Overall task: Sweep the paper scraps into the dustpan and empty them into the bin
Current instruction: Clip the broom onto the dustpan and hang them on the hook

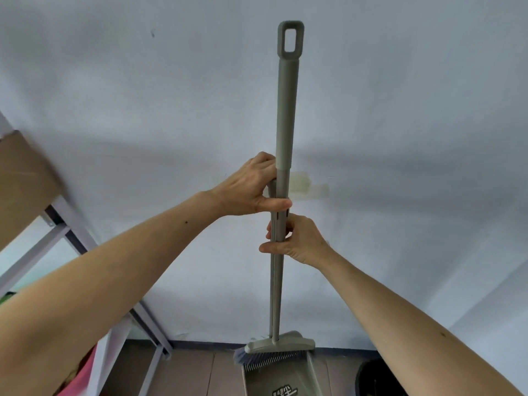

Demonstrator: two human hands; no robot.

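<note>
A grey-green broom (285,115) stands upright against the pale wall, its long handle topped by a loop. Its bristled head rests at the floor on top of a matching grey dustpan (285,378), whose thinner handle runs up right beside the broom's. My left hand (251,190) is wrapped around both handles at mid height. Just below it, my right hand (297,241) grips the same pair of handles, thumb across the front. No paper scraps are in view.
A grey metal shelf frame (65,224) with a brown board stands at the left, with something pink (77,378) at its foot. A dark round bin (374,378) sits at the lower right. Wood-look flooring meets a dark skirting board below the wall.
</note>
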